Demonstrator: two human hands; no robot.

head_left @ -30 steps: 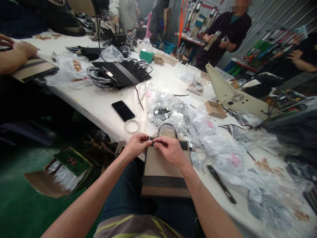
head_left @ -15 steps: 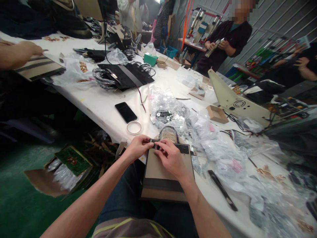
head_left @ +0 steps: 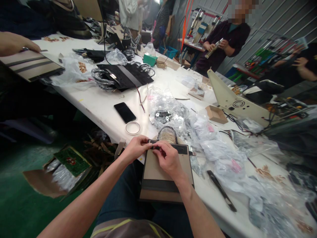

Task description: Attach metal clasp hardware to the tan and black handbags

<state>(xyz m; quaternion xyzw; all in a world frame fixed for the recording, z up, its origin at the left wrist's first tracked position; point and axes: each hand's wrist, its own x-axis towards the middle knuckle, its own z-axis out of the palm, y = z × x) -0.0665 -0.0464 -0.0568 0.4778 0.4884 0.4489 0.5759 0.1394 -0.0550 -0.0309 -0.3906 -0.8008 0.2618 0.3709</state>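
Note:
A tan handbag panel [head_left: 163, 168] with black edging and a dark band lies across my lap, its far edge against the table. A dark strip [head_left: 182, 149] runs along that far edge, and a looped handle [head_left: 167, 135] stands beyond it. My left hand [head_left: 137, 147] pinches the strip near the panel's upper left corner. Beside it my right hand [head_left: 167, 157] is closed too, thumb and fingers together on the same strip. The fingers hide whatever small part lies between them.
On the white table [head_left: 99, 109] are a phone [head_left: 125, 112], a clear ring [head_left: 132, 128], a black bag [head_left: 126, 75], plastic-wrapped parts [head_left: 164, 115] and a dark tool [head_left: 221, 190]. An open carton [head_left: 39, 181] is on the floor at left. Other people work around the table.
My right fingers have shifted slightly left and closed in on the strip beside my left hand. At far left, a co-worker's hand and striped panel have moved a little.

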